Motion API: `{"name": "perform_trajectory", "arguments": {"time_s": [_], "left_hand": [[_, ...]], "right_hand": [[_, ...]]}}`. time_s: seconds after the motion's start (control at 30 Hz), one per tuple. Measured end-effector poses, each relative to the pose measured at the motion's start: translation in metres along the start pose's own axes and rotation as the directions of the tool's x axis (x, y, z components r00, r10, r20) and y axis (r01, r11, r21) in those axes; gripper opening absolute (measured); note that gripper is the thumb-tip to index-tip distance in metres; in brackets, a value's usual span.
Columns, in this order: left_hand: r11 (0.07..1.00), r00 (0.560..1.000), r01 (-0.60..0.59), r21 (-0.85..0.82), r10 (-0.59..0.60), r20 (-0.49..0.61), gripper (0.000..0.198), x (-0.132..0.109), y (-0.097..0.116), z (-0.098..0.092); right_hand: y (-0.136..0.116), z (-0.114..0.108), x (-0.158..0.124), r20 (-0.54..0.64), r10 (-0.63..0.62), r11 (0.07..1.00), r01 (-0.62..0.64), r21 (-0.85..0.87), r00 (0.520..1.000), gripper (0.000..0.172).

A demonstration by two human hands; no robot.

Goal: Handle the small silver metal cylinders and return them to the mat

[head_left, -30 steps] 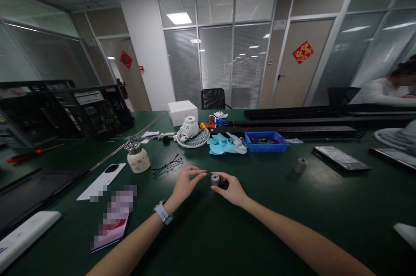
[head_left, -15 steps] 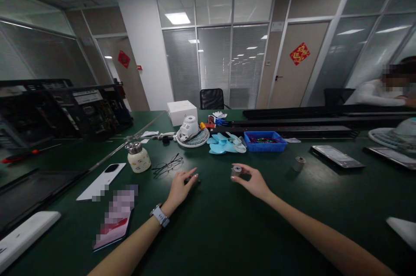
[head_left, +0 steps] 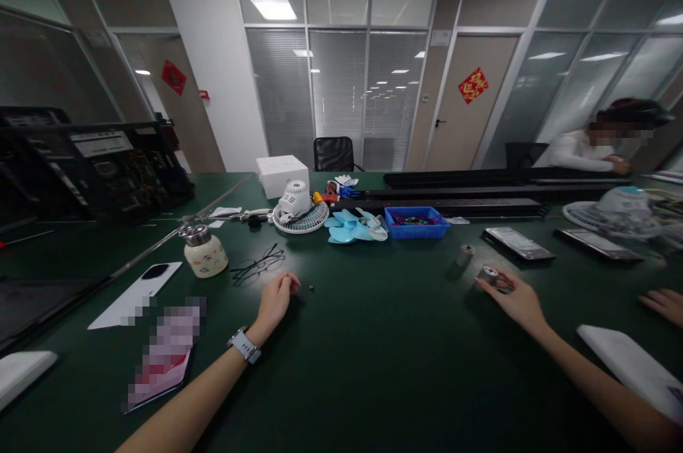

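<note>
My right hand (head_left: pixel 513 296) reaches out to the right over the green table (head_left: pixel 373 353) and pinches a small grey metal cylinder (head_left: pixel 486 274) at its fingertips. A second small grey cylinder (head_left: pixel 466 254) stands on the table just beyond it. My left hand (head_left: pixel 276 296), with a watch on the wrist, rests on the table with its fingers curled. A tiny dark part (head_left: pixel 311 287) lies on the table just right of its fingertips, apart from them. A pair of glasses (head_left: pixel 257 264) lies a little beyond the left hand.
At the back stand a white fan motor on its grille (head_left: pixel 299 212), light blue fan blades (head_left: pixel 355 225) and a blue tray (head_left: pixel 416 222). A cream jar (head_left: pixel 204 252) and phones lie left. Another person's hand (head_left: pixel 664 304) shows at far right, and a seated person (head_left: pixel 597 144) behind.
My right hand has carried the small cylinder from the table's middle out to the right, next to the second cylinder. My left hand has curled and let a tiny part lie on the table.
</note>
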State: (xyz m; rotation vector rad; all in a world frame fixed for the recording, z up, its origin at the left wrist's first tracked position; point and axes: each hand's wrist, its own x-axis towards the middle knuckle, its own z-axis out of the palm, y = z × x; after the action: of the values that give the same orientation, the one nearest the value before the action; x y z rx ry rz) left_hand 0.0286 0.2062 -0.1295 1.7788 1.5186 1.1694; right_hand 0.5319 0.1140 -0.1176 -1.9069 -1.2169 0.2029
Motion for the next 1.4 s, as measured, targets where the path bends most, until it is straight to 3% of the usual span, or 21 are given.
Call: {"name": "perform_trajectory", "arguments": {"time_s": [0.07,0.13,0.17,0.23,0.3,0.37,0.43,0.47,0.53,0.67,0.73,0.83,0.9,1.03,1.13,1.23,1.4], "left_hand": [[1.0,1.0,0.005,0.0,-0.005,-0.003,0.029,0.0,0.0,0.0],[1.0,1.0,0.005,-0.002,-0.005,-0.005,0.028,0.0,0.001,0.0],[1.0,1.0,0.006,0.0,-0.006,-0.005,0.028,0.0,0.002,0.0],[1.0,1.0,0.01,0.004,-0.01,-0.002,0.028,-0.001,0.003,0.0],[1.0,1.0,0.014,0.006,-0.014,0.0,0.028,-0.001,0.004,-0.001],[1.0,1.0,0.015,0.004,-0.015,0.002,0.028,-0.002,0.004,-0.001],[1.0,1.0,0.009,0.01,-0.009,-0.002,0.028,-0.002,0.004,-0.002],[1.0,1.0,0.005,0.016,-0.005,-0.006,0.028,-0.002,0.004,-0.002],[1.0,1.0,-0.005,0.025,0.005,-0.011,0.028,-0.003,0.004,-0.002],[0.999,1.0,-0.014,0.033,0.013,0.008,0.028,-0.002,0.005,-0.001],[0.999,1.0,-0.015,0.043,0.015,0.016,0.028,-0.001,0.004,-0.001],[0.999,0.999,-0.019,0.047,0.018,0.026,0.028,-0.001,0.003,0.0],[0.999,0.999,-0.019,0.048,0.017,0.03,0.028,0.0,0.001,0.0],[0.999,0.999,-0.017,0.051,0.015,0.047,0.029,0.001,-0.001,0.001],[0.999,0.998,-0.014,0.052,0.011,0.059,0.029,0.001,0.0,0.001],[0.999,0.999,0.001,0.047,-0.003,0.052,0.029,0.0,0.002,0.0],[0.997,0.999,-0.008,0.072,0.006,0.039,0.029,-0.001,0.004,0.0]], "right_hand": [[-0.008,0.004,-0.009,-0.137,-0.126,0.99,0.116,-0.08,0.983,0.078],[-0.027,0.013,-0.021,-0.263,-0.321,0.943,0.283,-0.174,0.91,0.08],[-0.041,0.019,-0.027,-0.27,-0.408,0.911,0.367,-0.191,0.872,0.074],[-0.076,0.04,-0.04,-0.138,-0.521,0.853,0.51,-0.108,0.842,0.053],[-0.116,0.072,-0.051,0.119,-0.561,0.828,0.556,0.073,0.82,0.039],[-0.153,0.111,-0.06,0.387,-0.563,0.827,0.503,0.252,0.731,0.041],[-0.184,0.152,-0.066,0.544,-0.553,0.833,0.438,0.338,0.631,0.048],[-0.197,0.171,-0.068,0.58,-0.552,0.833,0.432,0.346,0.599,0.051],[-0.215,0.203,-0.074,0.588,-0.565,0.819,0.476,0.32,0.578,0.053],[-0.228,0.23,-0.084,0.546,-0.583,0.795,0.561,0.231,0.601,0.03],[-0.224,0.223,-0.086,0.538,-0.578,0.801,0.551,0.234,0.613,0.024],[-0.2,0.186,-0.074,0.513,-0.584,0.808,0.512,0.292,0.629,0.026],[-0.172,0.145,-0.057,0.445,-0.57,0.822,0.495,0.282,0.691,0.03],[-0.1,0.052,-0.012,0.16,-0.4,0.915,0.404,0.013,0.902,0.04],[-0.054,0.001,0.008,-0.031,-0.277,0.946,0.267,-0.183,0.96,0.049],[-0.028,-0.019,0.013,-0.076,-0.198,0.943,0.169,-0.287,0.977,0.051],[-0.015,-0.017,0.01,-0.063,-0.113,0.921,0.081,-0.382,0.992,0.046]]}}
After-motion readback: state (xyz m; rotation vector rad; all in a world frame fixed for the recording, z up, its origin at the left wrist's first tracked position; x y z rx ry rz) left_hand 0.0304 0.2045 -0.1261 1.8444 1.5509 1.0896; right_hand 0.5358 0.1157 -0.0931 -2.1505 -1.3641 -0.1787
